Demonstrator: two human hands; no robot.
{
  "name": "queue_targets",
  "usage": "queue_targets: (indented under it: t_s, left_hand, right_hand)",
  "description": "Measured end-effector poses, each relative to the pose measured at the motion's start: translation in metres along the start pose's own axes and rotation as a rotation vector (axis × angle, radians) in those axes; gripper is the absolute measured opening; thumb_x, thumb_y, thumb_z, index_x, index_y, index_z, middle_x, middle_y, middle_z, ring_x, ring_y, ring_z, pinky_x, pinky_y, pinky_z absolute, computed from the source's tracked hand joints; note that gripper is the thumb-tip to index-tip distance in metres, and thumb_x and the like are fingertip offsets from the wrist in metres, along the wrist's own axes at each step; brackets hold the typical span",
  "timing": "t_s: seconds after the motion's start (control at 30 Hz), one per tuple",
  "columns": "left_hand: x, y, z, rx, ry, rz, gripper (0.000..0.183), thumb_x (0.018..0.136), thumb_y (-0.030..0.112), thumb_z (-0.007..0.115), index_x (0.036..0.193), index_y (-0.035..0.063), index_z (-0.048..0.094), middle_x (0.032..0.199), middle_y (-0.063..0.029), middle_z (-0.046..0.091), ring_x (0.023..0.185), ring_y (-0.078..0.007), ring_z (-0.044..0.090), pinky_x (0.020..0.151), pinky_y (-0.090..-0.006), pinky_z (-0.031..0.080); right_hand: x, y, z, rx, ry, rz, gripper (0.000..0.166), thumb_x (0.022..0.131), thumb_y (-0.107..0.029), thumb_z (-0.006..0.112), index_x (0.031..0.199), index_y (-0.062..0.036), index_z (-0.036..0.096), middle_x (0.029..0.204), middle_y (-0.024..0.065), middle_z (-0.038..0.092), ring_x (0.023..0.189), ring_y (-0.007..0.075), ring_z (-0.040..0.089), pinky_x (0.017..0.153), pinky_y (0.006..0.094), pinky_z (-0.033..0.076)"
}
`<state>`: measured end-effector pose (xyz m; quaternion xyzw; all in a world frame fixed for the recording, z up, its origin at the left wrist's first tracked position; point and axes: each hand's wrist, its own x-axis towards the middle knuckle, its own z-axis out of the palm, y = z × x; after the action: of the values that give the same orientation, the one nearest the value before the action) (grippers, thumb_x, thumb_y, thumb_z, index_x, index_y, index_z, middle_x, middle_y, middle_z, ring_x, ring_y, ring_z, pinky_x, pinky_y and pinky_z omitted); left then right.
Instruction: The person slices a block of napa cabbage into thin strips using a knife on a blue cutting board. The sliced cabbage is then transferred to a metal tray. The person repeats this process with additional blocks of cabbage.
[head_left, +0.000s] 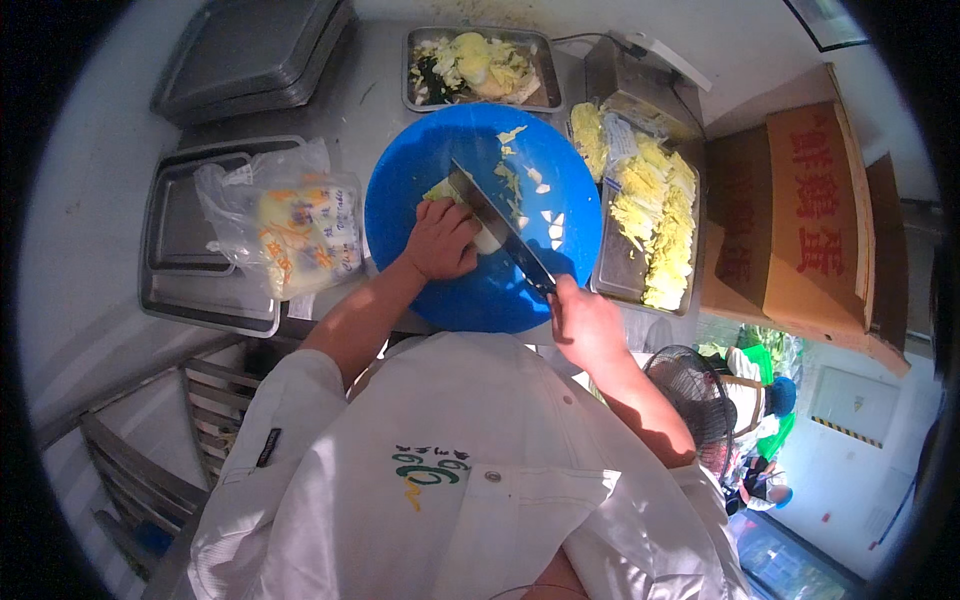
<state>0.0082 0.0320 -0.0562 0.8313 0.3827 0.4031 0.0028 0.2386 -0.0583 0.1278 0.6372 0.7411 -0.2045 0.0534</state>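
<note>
My right hand is closed round the handle of a cleaver, whose broad blade points up and left across a round blue cutting board. Against the blade's left side lies a piece of Chinese cabbage, pressed down by my left hand with curled fingers; the hand covers much of it. Small white cabbage pieces and leafy scraps are scattered on the board to the right of the blade.
Behind the board, a metal tray holds cabbage trimmings. Cut napa cabbage fills part of a tray on the right, beside cardboard boxes. At left are a plastic bag on trays and stacked trays. A fan and people stand at lower right.
</note>
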Motion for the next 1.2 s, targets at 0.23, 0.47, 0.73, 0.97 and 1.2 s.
queue_targets:
  t_s: [0.23, 0.47, 0.73, 0.97, 1.2]
  left_hand:
    - [-0.002, 0.0, 0.003, -0.004, 0.008, -0.036, 0.039, 0.064, 0.024, 0.066, 0.102, 0.0158, 0.063, 0.114, -0.0095, 0.059, 0.11, -0.033, 0.052, 0.093, -0.051, 0.038]
    - [-0.006, -0.003, 0.006, -0.015, -0.039, -0.071, 0.041, 0.063, 0.025, 0.067, 0.102, 0.0155, 0.062, 0.114, -0.0092, 0.059, 0.11, -0.0335, 0.052, 0.092, -0.0515, 0.038]
    - [-0.011, 0.009, -0.021, -0.006, -0.066, -0.087, 0.042, 0.06, 0.021, 0.068, 0.101, 0.012, 0.063, 0.112, -0.0093, 0.061, 0.106, -0.0327, 0.054, 0.09, -0.0481, 0.042]
    - [-0.018, 0.016, -0.034, 0.01, -0.087, -0.09, 0.042, 0.056, 0.019, 0.069, 0.097, 0.0104, 0.065, 0.109, -0.0105, 0.061, 0.101, -0.0323, 0.055, 0.089, -0.0459, 0.044]
    - [-0.022, 0.012, -0.029, 0.03, -0.056, -0.085, 0.041, 0.057, 0.021, 0.068, 0.097, 0.0098, 0.066, 0.108, -0.0112, 0.062, 0.103, -0.0333, 0.054, 0.089, -0.0462, 0.045]
  right_hand:
    - [0.028, 0.001, -0.006, -0.101, -0.071, -0.083, 0.018, 0.095, -0.018, 0.057, 0.1, -0.0024, 0.049, 0.078, 0.0242, 0.067, 0.077, 0.0443, 0.067, 0.067, 0.0539, 0.053]
    - [0.051, -0.003, 0.0, -0.086, -0.095, -0.138, 0.015, 0.094, -0.014, 0.054, 0.102, -0.002, 0.05, 0.082, 0.0241, 0.069, 0.082, 0.0438, 0.068, 0.068, 0.0527, 0.054]
    - [0.083, 0.001, 0.067, 0.008, -0.054, -0.039, 0.017, 0.097, -0.022, 0.053, 0.104, -0.0068, 0.053, 0.083, 0.0237, 0.069, 0.081, 0.045, 0.068, 0.068, 0.0561, 0.052]
    - [0.042, 0.029, 0.044, 0.089, 0.053, -0.162, 0.016, 0.094, -0.02, 0.058, 0.098, -0.0058, 0.051, 0.072, 0.0248, 0.064, 0.069, 0.0481, 0.064, 0.059, 0.0562, 0.049]
    - [0.027, -0.006, 0.015, 0.023, -0.107, -0.132, 0.01, 0.093, -0.012, 0.052, 0.098, -0.0041, 0.052, 0.079, 0.0245, 0.068, 0.075, 0.0454, 0.068, 0.062, 0.0535, 0.052]
